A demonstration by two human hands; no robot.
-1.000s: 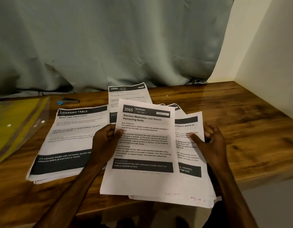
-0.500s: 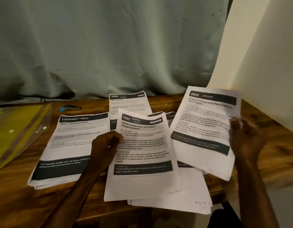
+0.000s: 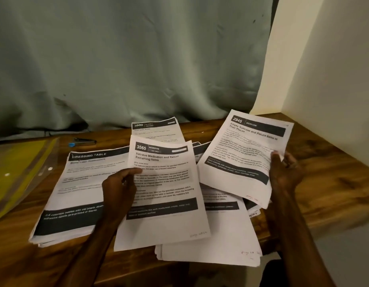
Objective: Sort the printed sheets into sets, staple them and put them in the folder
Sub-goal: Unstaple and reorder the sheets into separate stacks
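Note:
My left hand (image 3: pixel 119 189) pinches the left edge of a printed sheet headed 3565 (image 3: pixel 165 183), raised over a loose stack of sheets (image 3: pixel 210 245) at the table's front edge. My right hand (image 3: pixel 285 172) holds a sheet headed 2945 (image 3: pixel 241 154) by its right edge, lifted and tilted to the right. A thick pile topped by a "Dressing Table" sheet (image 3: pixel 80 187) lies to the left. Another pile headed 3800 (image 3: pixel 156 129) lies behind. The yellow clear folder (image 3: pixel 17 168) rests at far left. A stapler (image 3: pixel 82 141) lies near the curtain.
The wooden table (image 3: pixel 324 172) ends on the right near a cream wall (image 3: pixel 335 69). A grey-green curtain (image 3: pixel 127 59) hangs behind the table. Bare wood shows to the right of my right hand.
My right hand took the 2945 sheet off the front stack and lifted it up to the right. My left hand kept hold of the 3565 sheet.

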